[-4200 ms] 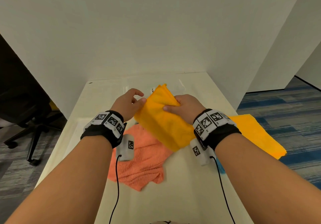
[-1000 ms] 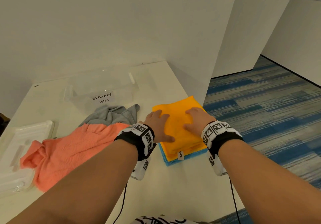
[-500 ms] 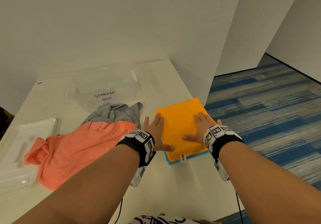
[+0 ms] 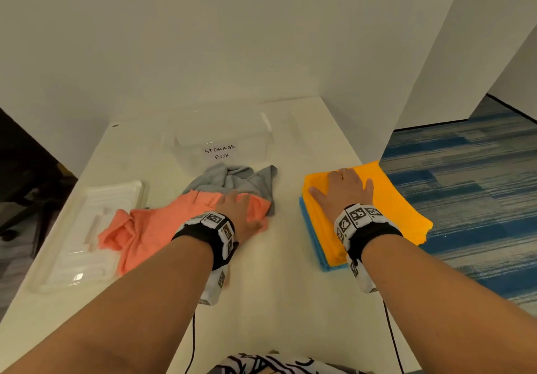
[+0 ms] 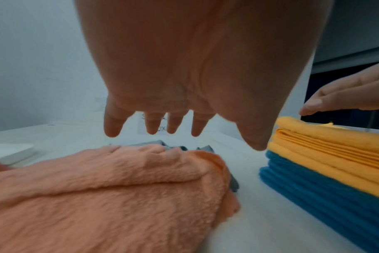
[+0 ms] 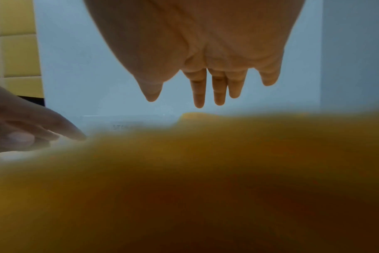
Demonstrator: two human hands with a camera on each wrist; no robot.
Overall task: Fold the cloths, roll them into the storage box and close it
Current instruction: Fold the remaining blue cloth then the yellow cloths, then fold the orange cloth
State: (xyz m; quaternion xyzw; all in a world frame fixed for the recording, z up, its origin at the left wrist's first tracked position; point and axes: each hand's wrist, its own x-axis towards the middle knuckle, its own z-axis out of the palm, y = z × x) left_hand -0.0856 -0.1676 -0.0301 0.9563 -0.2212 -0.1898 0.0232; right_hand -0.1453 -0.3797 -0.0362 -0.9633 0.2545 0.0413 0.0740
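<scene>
Both forearms reach forward over the white table (image 4: 290,301); the right hand (image 4: 344,192) lies flat, fingers spread, on the folded orange cloth (image 4: 401,208) stacked on a blue cloth (image 5: 327,196); the left hand (image 4: 238,214), fingers straight, gripping nothing, hovers above the crumpled peach cloth (image 4: 157,228); the clear storage box (image 4: 220,141) stands open behind.

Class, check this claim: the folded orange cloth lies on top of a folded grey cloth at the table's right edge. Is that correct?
Not quite. The folded orange cloth lies on a folded blue cloth, as the left wrist view shows. The grey cloth lies crumpled in front of the storage box. The rest stands.
</scene>
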